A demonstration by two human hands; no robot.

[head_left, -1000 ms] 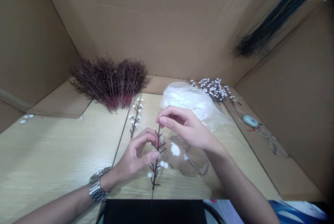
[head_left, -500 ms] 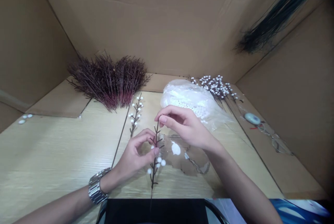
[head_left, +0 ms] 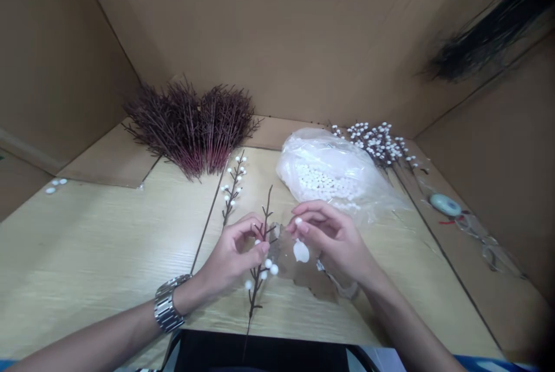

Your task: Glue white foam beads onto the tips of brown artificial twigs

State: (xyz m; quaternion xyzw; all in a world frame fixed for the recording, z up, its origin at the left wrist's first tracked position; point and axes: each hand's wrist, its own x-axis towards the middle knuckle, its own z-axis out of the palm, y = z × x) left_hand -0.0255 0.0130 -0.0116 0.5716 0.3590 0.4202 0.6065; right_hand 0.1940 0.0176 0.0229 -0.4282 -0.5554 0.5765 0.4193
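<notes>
My left hand (head_left: 237, 251), a metal-band watch on its wrist, pinches a brown artificial twig (head_left: 255, 282) that stands nearly upright. White berries sit on the twig's lower part, while its upper tip is bare. To the right, my right hand (head_left: 332, 236) holds a small white berry (head_left: 298, 221) between thumb and fingertips, apart from the twig. Just below those fingertips a white blob (head_left: 300, 251), perhaps glue, lies on a brown scrap (head_left: 312, 279) on the table. Beyond my left hand lies another twig with white berries (head_left: 233, 187).
Bare brown twigs (head_left: 191, 129) are piled at the back left. A clear plastic bag of white berries (head_left: 329, 169) lies centre right, with finished-looking berry twigs (head_left: 377, 142) behind it. Scissors (head_left: 489, 245) and a pale oval object (head_left: 445, 205) lie right. Cardboard walls (head_left: 277, 30) surround the table.
My right hand has left the twig's tip and moved right and down, and a white berry now shows in its fingers. My left hand still holds the twig. The view has shifted slightly.
</notes>
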